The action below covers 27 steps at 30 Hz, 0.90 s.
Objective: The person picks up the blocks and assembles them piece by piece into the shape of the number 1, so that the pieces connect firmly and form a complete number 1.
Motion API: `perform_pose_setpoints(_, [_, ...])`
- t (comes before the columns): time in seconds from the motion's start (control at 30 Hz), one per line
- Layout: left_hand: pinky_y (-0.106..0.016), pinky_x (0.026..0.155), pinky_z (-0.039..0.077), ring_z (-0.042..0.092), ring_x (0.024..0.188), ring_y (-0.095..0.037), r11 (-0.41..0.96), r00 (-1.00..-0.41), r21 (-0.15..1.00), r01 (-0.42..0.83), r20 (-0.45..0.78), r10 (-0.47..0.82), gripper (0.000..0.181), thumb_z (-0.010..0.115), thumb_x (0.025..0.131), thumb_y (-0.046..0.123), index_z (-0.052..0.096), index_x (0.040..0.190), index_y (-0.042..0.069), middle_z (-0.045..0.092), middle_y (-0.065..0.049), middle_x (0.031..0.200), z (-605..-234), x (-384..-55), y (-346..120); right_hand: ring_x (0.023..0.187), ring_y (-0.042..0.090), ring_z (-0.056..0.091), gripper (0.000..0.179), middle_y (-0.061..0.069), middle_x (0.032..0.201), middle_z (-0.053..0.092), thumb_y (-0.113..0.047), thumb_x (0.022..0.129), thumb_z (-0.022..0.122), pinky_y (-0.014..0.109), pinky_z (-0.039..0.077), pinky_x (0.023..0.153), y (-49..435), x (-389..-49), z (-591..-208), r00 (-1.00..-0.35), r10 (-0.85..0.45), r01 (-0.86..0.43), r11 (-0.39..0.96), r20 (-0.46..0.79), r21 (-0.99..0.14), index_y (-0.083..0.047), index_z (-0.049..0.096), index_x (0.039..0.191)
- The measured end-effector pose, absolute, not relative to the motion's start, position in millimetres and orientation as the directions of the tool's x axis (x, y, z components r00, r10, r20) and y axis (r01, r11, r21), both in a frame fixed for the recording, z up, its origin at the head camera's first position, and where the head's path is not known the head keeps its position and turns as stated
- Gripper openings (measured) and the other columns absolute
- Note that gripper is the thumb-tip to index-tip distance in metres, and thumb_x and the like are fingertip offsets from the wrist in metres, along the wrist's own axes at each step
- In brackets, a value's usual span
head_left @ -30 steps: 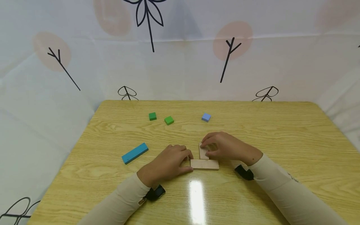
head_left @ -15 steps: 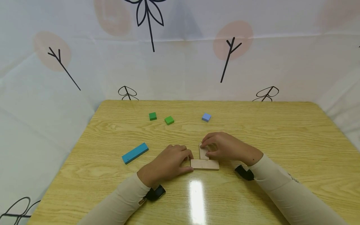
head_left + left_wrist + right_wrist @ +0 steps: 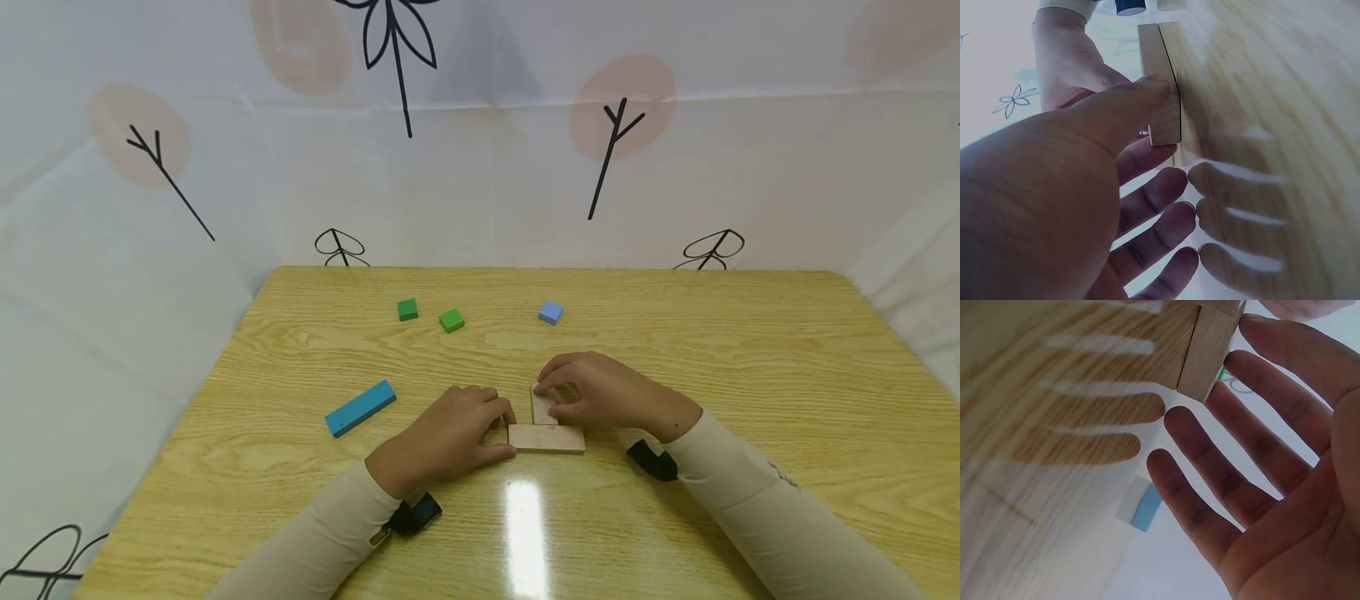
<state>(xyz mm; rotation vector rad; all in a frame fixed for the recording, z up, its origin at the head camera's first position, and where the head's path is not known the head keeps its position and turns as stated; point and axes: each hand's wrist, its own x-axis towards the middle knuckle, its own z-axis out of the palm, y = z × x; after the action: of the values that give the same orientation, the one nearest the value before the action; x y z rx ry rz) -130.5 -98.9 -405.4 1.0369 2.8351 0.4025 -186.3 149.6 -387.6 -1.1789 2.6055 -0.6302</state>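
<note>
Two plain wooden blocks lie flat, meeting in an upside-down T in the head view. My left hand (image 3: 453, 433) pinches the left end of the crosswise front block (image 3: 546, 438); its thumb lies against the near side in the left wrist view, the other fingers spread behind. At the rear block (image 3: 543, 407), which points away from me, my right hand (image 3: 603, 396) holds on with thumb and index finger. The right hand partly covers that block in the head view. In the right wrist view, the remaining fingers extend beside the wooden block (image 3: 1215, 350).
A long blue block (image 3: 361, 408) lies left of my left hand on the wooden table (image 3: 712, 333). Farther back sit a dark green block (image 3: 407, 310), a light green block (image 3: 452, 321) and a small blue block (image 3: 551, 312). A patterned white cloth (image 3: 480, 183) hangs behind.
</note>
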Motion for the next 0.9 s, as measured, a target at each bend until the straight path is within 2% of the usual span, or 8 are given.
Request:
perform_pose_setpoints(0.2, [-0.03, 0.078, 0.041, 0.049, 0.083, -0.006, 0.735, -0.765, 0.278, 0.619, 0.001, 0.644, 0.031, 0.068, 0.093, 0.05, 0.068, 0.109, 0.024, 0.061, 0.011, 0.097, -404, -130, -99, 0.111, 0.024, 0.065, 0.023, 0.004, 0.119, 0.069, -0.014, 0.089, 0.074, 0.042, 0.054, 0.092, 150, -186, -387, -0.643, -0.766, -0.69, 0.578, 0.002, -0.435, -0.01, 0.076, 0.112])
perform_pose_setpoints(0.47, [-0.029, 0.079, 0.042, 0.053, 0.088, -0.005, 0.734, -0.766, 0.29, 0.614, -0.006, 0.643, 0.031, 0.068, 0.093, 0.05, 0.068, 0.11, 0.024, 0.06, 0.012, 0.096, -407, -130, -99, 0.117, 0.027, 0.062, 0.026, 0.006, 0.123, 0.068, -0.019, 0.09, 0.075, 0.047, 0.051, 0.099, 150, -180, -382, -0.641, -0.768, -0.712, 0.591, 0.006, -0.378, -0.01, 0.075, 0.114])
perform_pose_setpoints(0.7, [-0.029, 0.079, 0.041, 0.052, 0.087, -0.005, 0.729, -0.76, 0.283, 0.623, -0.002, 0.65, 0.031, 0.068, 0.093, 0.05, 0.068, 0.111, 0.024, 0.061, 0.011, 0.098, -406, -129, -98, 0.114, 0.026, 0.064, 0.022, 0.005, 0.12, 0.07, -0.018, 0.09, 0.075, 0.045, 0.053, 0.095, 155, -172, -379, -0.617, -0.786, -0.739, 0.567, 0.028, -0.363, -0.01, 0.076, 0.111])
perform_pose_setpoints(0.9, [-0.031, 0.082, 0.044, 0.053, 0.088, -0.006, 0.731, -0.76, 0.27, 0.627, 0.005, 0.65, 0.032, 0.068, 0.093, 0.05, 0.068, 0.112, 0.024, 0.062, 0.01, 0.1, -405, -129, -98, 0.118, 0.027, 0.063, 0.023, 0.006, 0.128, 0.067, -0.02, 0.089, 0.077, 0.043, 0.054, 0.095, 162, -163, -381, -0.622, -0.782, -0.734, 0.567, 0.036, -0.373, -0.016, 0.076, 0.111])
